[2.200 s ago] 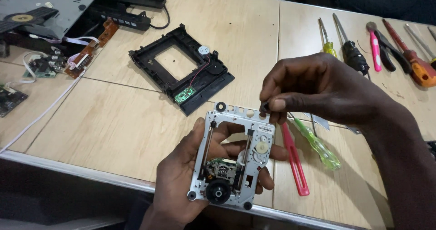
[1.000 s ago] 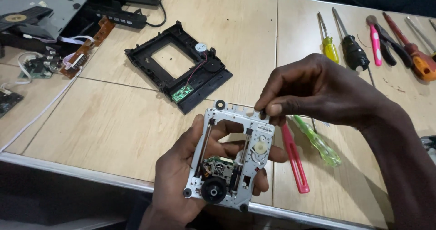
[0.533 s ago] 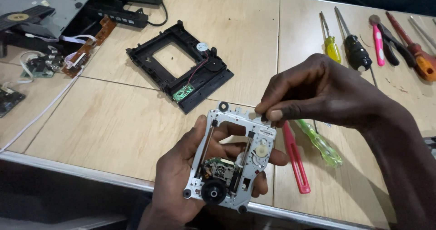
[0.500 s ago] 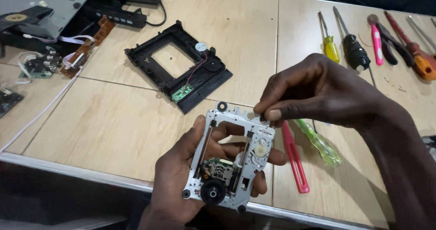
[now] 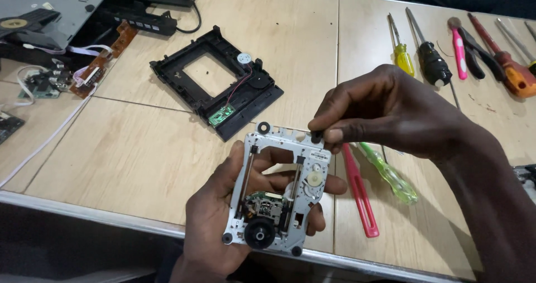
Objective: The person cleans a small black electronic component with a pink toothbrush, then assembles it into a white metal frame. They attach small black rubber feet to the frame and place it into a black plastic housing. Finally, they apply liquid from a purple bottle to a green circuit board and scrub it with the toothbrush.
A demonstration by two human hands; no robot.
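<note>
- My left hand (image 5: pixel 215 227) cradles the metal drive frame (image 5: pixel 279 193) from beneath: palm under it, thumb along its 9 o'clock edge, fingertips showing past the 3 o'clock edge. Fingers curled around the frame, not spread.
- The frame sits above the near edge of the wooden table (image 5: pixel 139 149), tilted slightly. Black round motor hub (image 5: pixel 259 234) at its 6 o'clock end; small lens block (image 5: pixel 267 205) just above that; white gear (image 5: pixel 314 178) toward 3 o'clock.
- My right hand (image 5: pixel 391 110) comes in from 3 o'clock. Thumb and forefinger are pressed together, pinching a small black rubber bush (image 5: pixel 316 137) at the frame's 1 o'clock corner. Other fingers folded behind; their exact position I cannot tell.
- A matching black bush (image 5: pixel 263 128) sits at the 11 o'clock corner, untouched.
- On the table at 11 o'clock from the frame: black plastic tray housing (image 5: pixel 218 87) with a small green board (image 5: pixel 222 116) and a red wire.
- Just beside my right hand, toward 4 o'clock: red tweezers (image 5: pixel 357 191) and a green-handled screwdriver (image 5: pixel 391 174), lying near each other.
- At 1 o'clock, well apart: yellow screwdriver (image 5: pixel 403 60), black screwdriver (image 5: pixel 432 62), pink-handled pliers (image 5: pixel 460 46), orange screwdriver (image 5: pixel 513 73).
- Far 10 o'clock: loose circuit boards (image 5: pixel 42 82) and white cable.
</note>
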